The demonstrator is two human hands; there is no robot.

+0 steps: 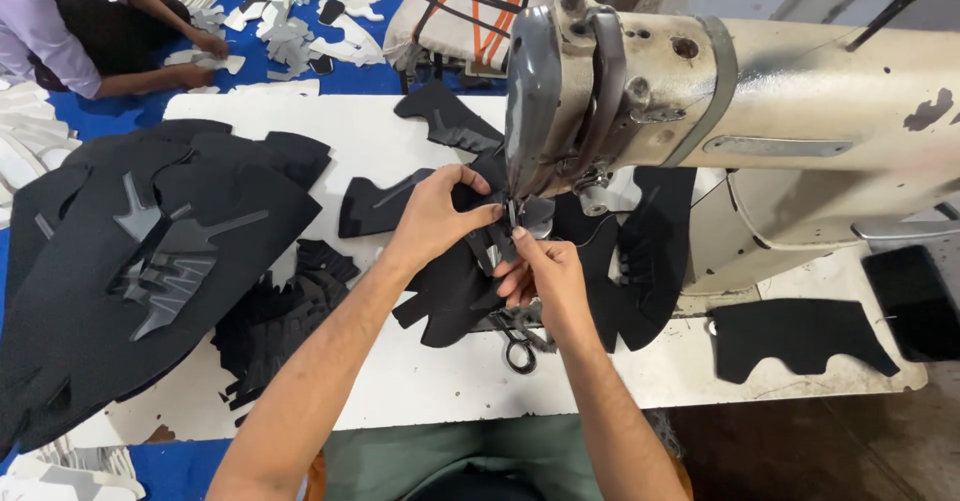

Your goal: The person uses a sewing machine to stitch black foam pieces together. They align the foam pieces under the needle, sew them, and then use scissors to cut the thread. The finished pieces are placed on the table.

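At a cream industrial sewing machine [760,91], a worker's left hand [440,216] pinches a black cut fabric piece [455,296] while the right hand [545,276] grips its edge between thumb and fingers, both pressed close at the needle. The piece lies on the white tabletop [400,381] under the machine head, so feeding for a seam appears to be in hand; steady guiding looks needed. Scissors [520,346] lie beneath. A stack of black pieces [150,261] sits left; another person [90,26] sorts white pieces on the blue floor.
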